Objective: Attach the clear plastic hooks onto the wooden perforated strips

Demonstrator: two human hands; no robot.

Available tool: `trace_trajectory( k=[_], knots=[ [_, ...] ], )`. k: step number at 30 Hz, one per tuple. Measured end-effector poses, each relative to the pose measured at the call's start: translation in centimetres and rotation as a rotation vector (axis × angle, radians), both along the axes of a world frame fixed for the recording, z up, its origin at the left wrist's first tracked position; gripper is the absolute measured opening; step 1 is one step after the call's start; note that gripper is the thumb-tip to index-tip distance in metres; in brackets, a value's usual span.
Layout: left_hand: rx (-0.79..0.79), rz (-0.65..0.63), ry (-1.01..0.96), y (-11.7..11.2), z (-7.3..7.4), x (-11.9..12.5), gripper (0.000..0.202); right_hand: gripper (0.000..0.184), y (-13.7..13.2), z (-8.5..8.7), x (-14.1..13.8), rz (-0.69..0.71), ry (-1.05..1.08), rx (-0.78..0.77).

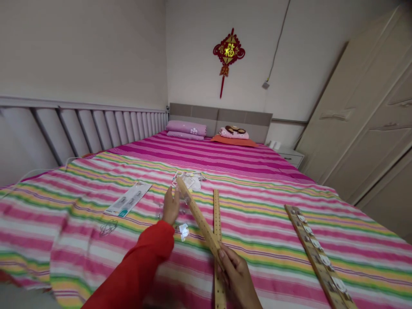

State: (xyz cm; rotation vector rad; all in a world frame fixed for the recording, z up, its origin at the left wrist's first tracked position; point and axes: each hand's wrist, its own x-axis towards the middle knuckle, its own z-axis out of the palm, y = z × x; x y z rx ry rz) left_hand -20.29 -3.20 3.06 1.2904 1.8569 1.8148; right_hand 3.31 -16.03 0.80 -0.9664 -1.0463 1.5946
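Note:
My right hand (236, 270) grips the near end of a wooden strip with rows of small holes (201, 221), thumb on top. The strip slants up and left, crossing over a second perforated wooden strip (217, 214) on the bed. Beside the far end of the held strip is my left hand (170, 207), fingers stretched out and apart, holding nothing I can see. Just beyond that end lies a pile of clear and white packaging (192, 179). A small shiny white scrap (183, 231) rests below my left hand.
On the left lie a white card package (129, 199) and a tangle of thin wire (108, 227). A wooden board with several white round pieces and metal parts (317, 249) lies right. All rest on a striped sheet (264, 249). A white railing (106, 124) borders the bed.

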Motion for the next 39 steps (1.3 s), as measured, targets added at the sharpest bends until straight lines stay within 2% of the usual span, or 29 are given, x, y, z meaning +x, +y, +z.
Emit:
trace_trajectory(
  k=[2, 4, 10, 13, 18, 21, 25, 28, 30, 32, 34, 39],
  knots=[
    [0.024, -0.064, 0.080, -0.9, -0.2, 1.7, 0.059, 0.050, -0.2, -0.1, -0.5, 0.009, 0.013, -0.012],
    [0.053, -0.093, 0.128, -1.4, -0.4, 2.4, 0.057, 0.048, -0.4, 0.0, -0.7, 0.008, 0.036, -0.019],
    [0.034, 0.048, 0.116, -1.2, -1.2, -0.2, 0.043, 0.043, -1.0, 0.6, 0.3, -0.028, 0.113, -0.056],
    [-0.018, 0.013, 0.072, -1.7, -0.7, -0.2, 0.043, 0.046, -1.4, 0.6, 0.7, -0.058, 0.102, -0.053],
    [-0.057, -0.129, 0.020, -3.0, 1.4, 2.5, 0.044, 0.048, -1.9, 0.4, 0.2, -0.051, 0.094, -0.043],
    [-0.023, -0.141, 0.012, -3.8, 1.5, 3.9, 0.045, 0.047, -2.2, 0.5, 0.7, -0.076, 0.135, -0.037],
    [-0.060, -0.206, 0.027, -6.5, -0.1, 6.2, 0.047, 0.047, -3.0, -0.5, 2.4, -0.185, 0.142, 0.014],
    [-0.054, -0.332, 0.094, -8.9, -2.0, 8.8, 0.043, 0.054, -3.3, -2.7, 3.3, -0.279, 0.152, 0.030],
    [-0.077, -0.414, 0.133, -9.9, -3.3, 10.6, 0.042, 0.056, -3.2, -4.4, 3.4, -0.262, 0.171, 0.020],
    [-0.127, -0.486, 0.166, -9.9, -4.5, 11.9, 0.045, 0.055, -3.0, -5.5, 3.3, -0.231, 0.161, 0.009],
    [-0.202, -0.525, 0.203, -9.3, -5.7, 12.8, 0.053, 0.056, -2.9, -6.0, 3.1, -0.188, 0.120, 0.003],
    [-0.345, -0.460, 0.429, -7.5, -7.6, 13.9, 0.083, 0.057, -3.8, -5.0, 3.7, -0.068, -0.073, 0.018]
  ],
)
